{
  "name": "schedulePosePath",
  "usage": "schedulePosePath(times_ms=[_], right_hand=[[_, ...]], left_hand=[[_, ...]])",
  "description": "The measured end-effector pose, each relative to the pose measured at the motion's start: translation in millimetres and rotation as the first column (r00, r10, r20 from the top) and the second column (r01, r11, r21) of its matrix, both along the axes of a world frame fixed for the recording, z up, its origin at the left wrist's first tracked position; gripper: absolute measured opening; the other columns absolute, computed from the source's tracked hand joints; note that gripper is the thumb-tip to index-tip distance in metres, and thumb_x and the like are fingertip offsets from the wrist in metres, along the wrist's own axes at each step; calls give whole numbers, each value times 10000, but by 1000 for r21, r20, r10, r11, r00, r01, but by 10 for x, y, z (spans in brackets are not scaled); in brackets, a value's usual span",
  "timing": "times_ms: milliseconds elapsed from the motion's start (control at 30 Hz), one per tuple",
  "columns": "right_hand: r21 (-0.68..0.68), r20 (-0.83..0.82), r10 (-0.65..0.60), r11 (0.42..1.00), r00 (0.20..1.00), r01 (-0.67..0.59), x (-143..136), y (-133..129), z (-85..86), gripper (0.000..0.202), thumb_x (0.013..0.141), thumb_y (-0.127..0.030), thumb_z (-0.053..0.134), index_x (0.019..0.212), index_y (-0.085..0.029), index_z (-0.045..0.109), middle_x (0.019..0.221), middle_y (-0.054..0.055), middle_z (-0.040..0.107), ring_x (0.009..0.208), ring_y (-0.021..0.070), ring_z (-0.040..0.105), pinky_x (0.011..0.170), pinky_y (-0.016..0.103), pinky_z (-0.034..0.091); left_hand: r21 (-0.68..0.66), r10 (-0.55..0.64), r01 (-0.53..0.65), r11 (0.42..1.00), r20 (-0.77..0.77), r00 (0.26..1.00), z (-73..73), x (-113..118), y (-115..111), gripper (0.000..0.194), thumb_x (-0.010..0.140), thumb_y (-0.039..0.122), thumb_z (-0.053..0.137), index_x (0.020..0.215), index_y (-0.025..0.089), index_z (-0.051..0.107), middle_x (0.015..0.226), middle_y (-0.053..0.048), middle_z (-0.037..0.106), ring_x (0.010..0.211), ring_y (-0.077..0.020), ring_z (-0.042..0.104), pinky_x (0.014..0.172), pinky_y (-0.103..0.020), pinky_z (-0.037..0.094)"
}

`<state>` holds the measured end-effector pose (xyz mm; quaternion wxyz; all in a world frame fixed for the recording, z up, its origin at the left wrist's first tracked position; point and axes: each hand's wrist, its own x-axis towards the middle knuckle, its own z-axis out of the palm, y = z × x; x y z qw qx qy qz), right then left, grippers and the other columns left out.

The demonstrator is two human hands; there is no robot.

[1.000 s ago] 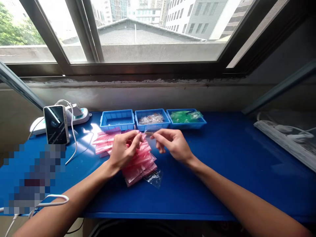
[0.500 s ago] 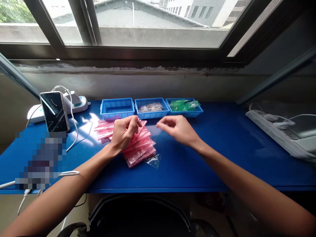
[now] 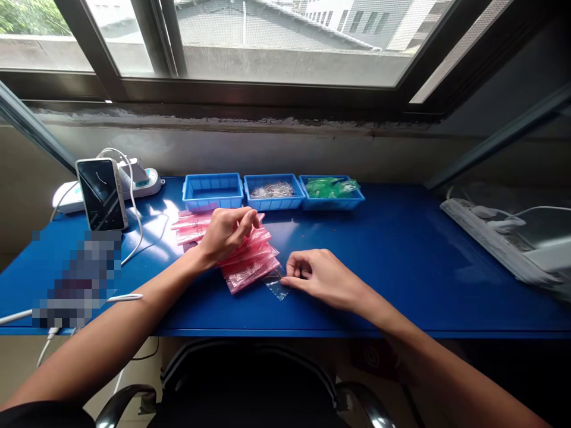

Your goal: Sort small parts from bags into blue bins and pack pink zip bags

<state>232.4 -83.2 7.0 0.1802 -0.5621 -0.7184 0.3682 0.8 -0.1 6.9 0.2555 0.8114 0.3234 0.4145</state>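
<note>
Notably, the right hand (image 3: 321, 276) has come down, fingers half-curled, to the clear bag (image 3: 279, 289) beside the pink bags (image 3: 245, 271), presumably making it the working item, while the left hand (image 3: 226, 233) stays curled above them, either grip unconfirmed.

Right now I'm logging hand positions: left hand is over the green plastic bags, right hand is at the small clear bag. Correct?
Not green: the head view shows the left hand over pink plastic bags. The right hand is at the small clear bag.
</note>
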Motion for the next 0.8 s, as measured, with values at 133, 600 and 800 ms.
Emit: schedulePosePath(times_ms=[133, 600, 800], right_hand=[[-163, -247, -47, 987, 968, 6, 181, 14, 141, 305, 822, -416, 810, 695, -185, 658, 659, 7, 681, 564, 127, 547, 537, 252, 414], [-16, -741, -136, 983, 658, 185, -171, 564, 203, 409, 742, -505, 890, 765, -178, 645, 694, 13, 695, 470, 91, 512, 429, 232, 422], [41, -699, -94, 984, 709, 171, -164, 726, 26, 348, 804, -493, 816, 778, -169, 690, 618, -20, 599, 468, 90, 452, 415, 225, 365]], left_hand=[[48, -60, 64, 997, -69, 996, 69, 38, 14, 452, 1064, 332, 446, 744, 147, 706, 583, -14, 660, 510, -111, 587, 550, -223, 406], [-545, -20, 192, 817, 305, 952, 257, 211, -59, 399, 859, 520, 778, 815, 145, 650, 527, 30, 581, 397, -72, 467, 392, -180, 349], [-532, 36, 122, 838, 276, 960, 116, 146, -17, 356, 880, 477, 765, 848, 130, 693, 510, 41, 565, 388, -69, 453, 397, -179, 357]])
